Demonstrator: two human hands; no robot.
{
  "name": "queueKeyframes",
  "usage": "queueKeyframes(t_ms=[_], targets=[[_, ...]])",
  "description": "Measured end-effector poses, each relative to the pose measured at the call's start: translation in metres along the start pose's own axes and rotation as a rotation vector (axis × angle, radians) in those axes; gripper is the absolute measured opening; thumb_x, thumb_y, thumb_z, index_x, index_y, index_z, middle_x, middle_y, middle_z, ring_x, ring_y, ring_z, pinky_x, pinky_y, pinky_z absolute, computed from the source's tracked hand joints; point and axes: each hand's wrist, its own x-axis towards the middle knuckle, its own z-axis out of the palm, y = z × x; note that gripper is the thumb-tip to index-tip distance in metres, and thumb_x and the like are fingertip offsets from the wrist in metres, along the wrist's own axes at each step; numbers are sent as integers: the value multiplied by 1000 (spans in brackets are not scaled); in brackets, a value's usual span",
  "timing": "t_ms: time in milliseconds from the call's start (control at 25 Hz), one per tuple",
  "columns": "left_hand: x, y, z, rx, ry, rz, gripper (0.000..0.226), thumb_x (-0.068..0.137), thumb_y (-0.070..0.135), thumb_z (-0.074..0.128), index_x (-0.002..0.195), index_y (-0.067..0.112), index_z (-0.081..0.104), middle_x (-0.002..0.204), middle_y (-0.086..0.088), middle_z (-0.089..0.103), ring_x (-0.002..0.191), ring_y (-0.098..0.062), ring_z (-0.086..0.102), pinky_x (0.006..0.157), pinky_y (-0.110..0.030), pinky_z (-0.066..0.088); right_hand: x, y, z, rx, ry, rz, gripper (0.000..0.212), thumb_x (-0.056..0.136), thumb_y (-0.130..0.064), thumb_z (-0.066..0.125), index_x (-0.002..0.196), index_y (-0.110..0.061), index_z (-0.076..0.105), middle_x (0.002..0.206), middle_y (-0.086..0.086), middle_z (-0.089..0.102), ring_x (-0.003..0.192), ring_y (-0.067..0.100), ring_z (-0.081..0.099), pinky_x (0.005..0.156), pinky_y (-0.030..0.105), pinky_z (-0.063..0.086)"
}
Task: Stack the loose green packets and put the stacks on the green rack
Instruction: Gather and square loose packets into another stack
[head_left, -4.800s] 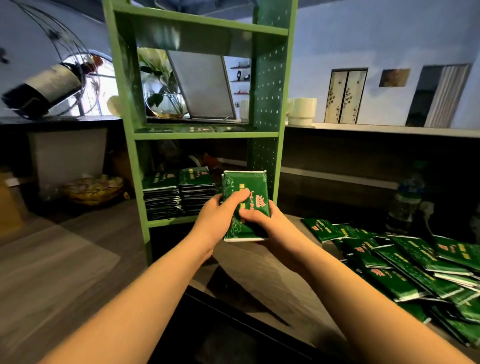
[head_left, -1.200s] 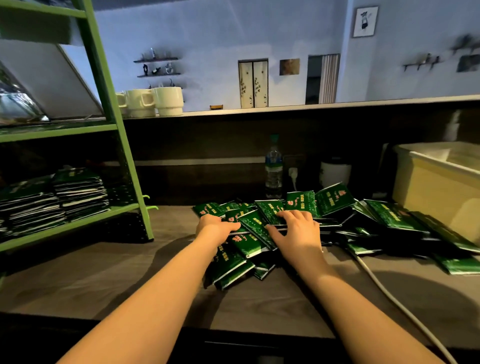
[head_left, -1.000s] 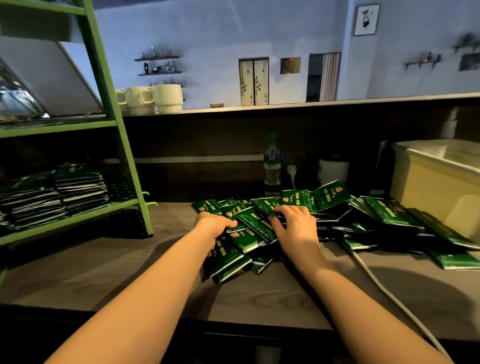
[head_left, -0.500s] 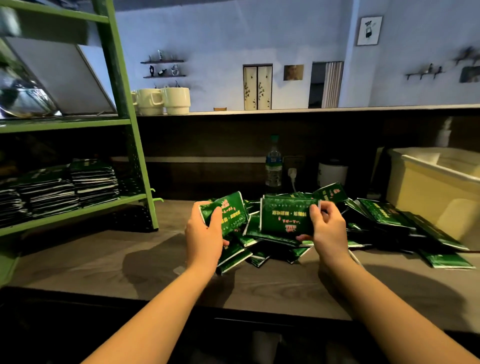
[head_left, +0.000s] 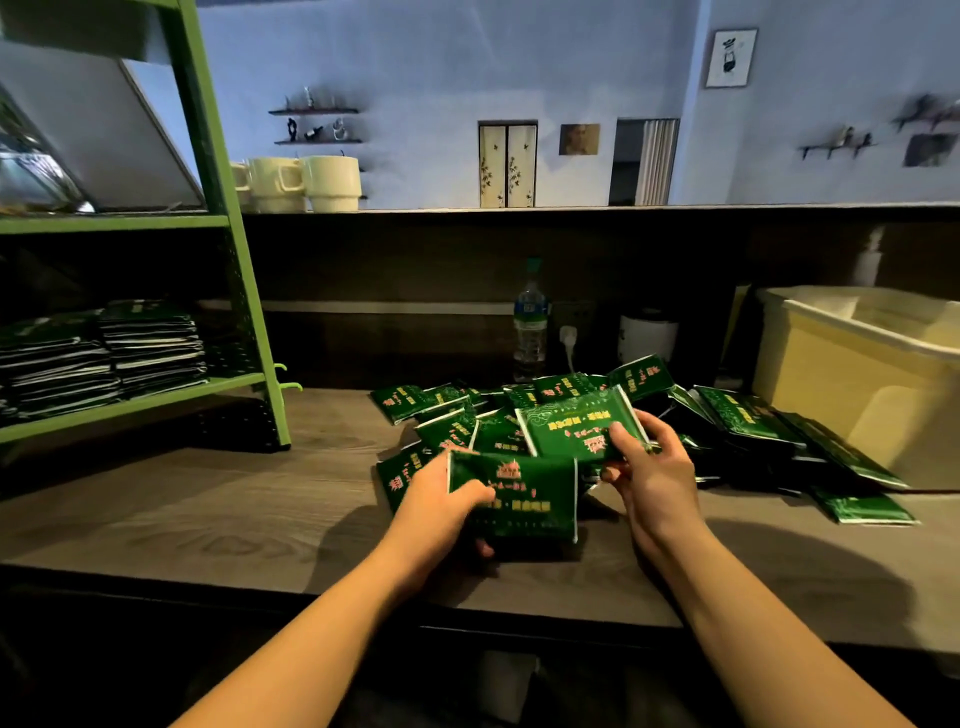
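Glossy green film catches the light on the packet (head_left: 514, 493) our left hand (head_left: 441, 512) holds flat and low over the wooden counter (head_left: 208, 519), thumb on top and fingers curled beneath. Half a second ago that packet was raised upright; now it lies level, and our right hand (head_left: 657, 480) has brought its own packet (head_left: 576, 428) in closer, pinched at the near corner between thumb and fingers and tilted just above and behind the left one. We judge the two are about to be laid together, the start of a new stack.

The loose pile (head_left: 727, 415) behind remains a slippery sprawl of flat rectangular sachets with pale sealed edges and red and gold print, overlapping at every angle. The film looks slick, so squaring the edges will likely need a firm squeeze.

At the left, the green rack (head_left: 228, 270) of painted perforated metal already carries finished stacks (head_left: 150, 348) on its lower shelf. A cream plastic tub (head_left: 857, 384) stands just beside the pile, a water bottle (head_left: 530, 322) behind it.
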Motion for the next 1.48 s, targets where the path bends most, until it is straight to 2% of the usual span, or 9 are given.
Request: queueKeyframes(t_ms=[120,400,560,840,1000,1120,1240,1360,1480], targets=[[7,-8,-9,90,-66,-59,21,96,2,58,111,17,57,114,-9,67,92,-26,70,58,-37,60,-1,1,1,-107,-30,-69,16,88,-9,70,103,-11,65,84,3,73,66,12,62,58,22,48],[14,-28,-23,139,5,18,17,97,22,63,113,26,66,115,2,72,107,-18,69,93,-50,57,-12,-10,10,29,-45,-31,25,104,-24,44,99,-18,67,93,3,74,86,18,72,75,36,58],[11,-27,-21,141,18,1,16,97,26,62,111,21,62,115,-4,69,90,-32,74,82,-58,58,-12,-15,4,-79,174,-172,22,105,-27,41,90,-22,57,81,-3,62,75,15,61,68,34,50],[10,-24,-19,-32,-34,-80,21,103,27,54,119,17,64,126,-11,65,94,-38,73,72,-48,62,-25,4,14,-420,-315,-122,28,87,9,62,101,-14,70,76,2,74,69,13,70,60,23,56],[8,-21,-19,86,-34,10,25,93,36,69,114,22,69,110,1,75,97,-16,74,82,-34,61,-25,15,12,-538,-520,-273,30,80,-14,74,107,-28,76,73,-11,62,71,9,59,69,24,50],[7,-21,-20,163,-46,107,29,86,12,78,109,25,67,104,8,77,98,-7,72,86,-24,57,-26,18,12,-582,-499,-345,37,80,-16,78,114,-28,69,75,-1,60,69,12,59,66,25,49],[7,-21,-23,57,63,148,29,87,6,75,108,25,66,100,9,77,98,-7,72,83,-21,57,-29,13,15,-526,-526,-139,44,79,0,77,113,-20,57,94,14,70,82,21,72,65,32,59],[7,-22,-26,23,65,164,30,86,13,74,113,25,66,109,3,75,106,-14,69,96,-36,55,-30,12,13,-506,-511,-162,41,80,19,62,108,-10,53,96,13,69,87,19,72,64,26,58],[4,-20,-25,142,-19,136,27,77,22,75,101,33,66,106,-3,72,102,-22,69,91,-42,57,-31,10,13,-599,-513,-315,40,76,14,69,102,-14,58,93,2,64,81,9,64,65,17,52]])
